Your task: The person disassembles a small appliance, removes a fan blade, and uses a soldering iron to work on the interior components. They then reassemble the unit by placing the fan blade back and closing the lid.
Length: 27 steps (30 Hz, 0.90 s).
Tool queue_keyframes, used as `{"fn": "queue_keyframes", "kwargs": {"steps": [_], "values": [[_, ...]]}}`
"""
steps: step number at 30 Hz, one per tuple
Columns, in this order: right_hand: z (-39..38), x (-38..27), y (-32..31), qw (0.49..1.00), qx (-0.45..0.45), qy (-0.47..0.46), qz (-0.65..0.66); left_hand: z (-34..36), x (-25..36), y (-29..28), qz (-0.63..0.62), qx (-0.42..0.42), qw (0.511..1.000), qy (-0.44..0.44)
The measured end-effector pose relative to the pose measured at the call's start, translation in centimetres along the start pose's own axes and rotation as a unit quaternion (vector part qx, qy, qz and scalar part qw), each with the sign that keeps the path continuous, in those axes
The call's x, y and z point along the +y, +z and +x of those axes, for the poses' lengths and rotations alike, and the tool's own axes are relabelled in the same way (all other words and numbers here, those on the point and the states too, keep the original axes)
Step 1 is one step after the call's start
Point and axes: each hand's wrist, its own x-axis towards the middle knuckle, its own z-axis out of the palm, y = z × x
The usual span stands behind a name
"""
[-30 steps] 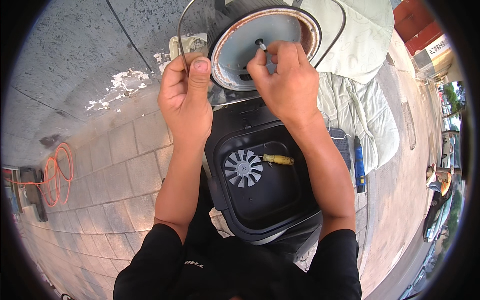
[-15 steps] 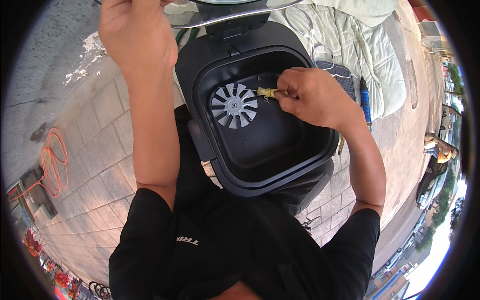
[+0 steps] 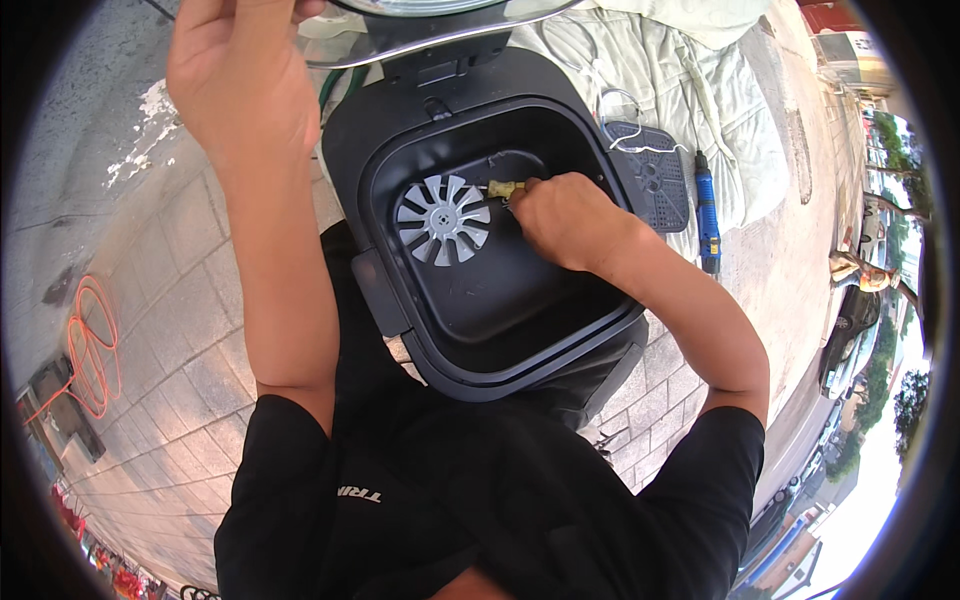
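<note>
A black square appliance housing [image 3: 480, 370] lies open in front of me, with a grey fan wheel [image 3: 443, 218] in its floor. My right hand [image 3: 565, 220] reaches into the housing and pinches a small yellowish part [image 3: 500, 187] just right of the fan. My left hand [image 3: 240, 90] is raised at the top left. It grips the edge of a round metal plate [image 3: 440, 25] that stands above the housing's back rim. Its fingertips are cut off by the picture's edge.
A pale green cloth [image 3: 700, 90] lies on the paving to the right, with a black grille [image 3: 650, 180], a clear wire loop and a blue screwdriver [image 3: 707, 210] on it. An orange cable [image 3: 90, 350] coils at the far left. Parked cars and trees stand at the right rim.
My right hand has left the round plate and dropped into the housing, where it now holds the yellowish part by the fan. My left hand has stayed on the plate.
</note>
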Motion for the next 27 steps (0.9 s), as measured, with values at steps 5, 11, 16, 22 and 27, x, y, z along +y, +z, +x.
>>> {"fn": "queue_keyframes", "kwargs": {"steps": [5,11,16,22,27], "values": [[0.1,-0.8,-1.4,0.999,0.02,-0.013,-0.043,0.0,0.1,1.1,-0.02,0.033,0.998,-0.043],[-1.8,0.2,-8.3,0.917,0.337,0.06,0.205,0.0,-0.2,1.9,0.013,0.021,0.999,-0.035],[1.3,1.5,-14.3,0.769,0.503,0.22,0.328,0.3,-0.2,0.4,0.019,0.031,0.999,-0.028],[4.4,2.6,-15.8,0.713,0.613,0.195,0.28,0.4,-0.5,0.2,-0.006,0.016,0.999,-0.039],[6.0,3.0,-16.9,0.682,0.667,0.198,0.225,0.4,-0.7,0.2,-0.005,0.016,1.0,-0.018]]}}
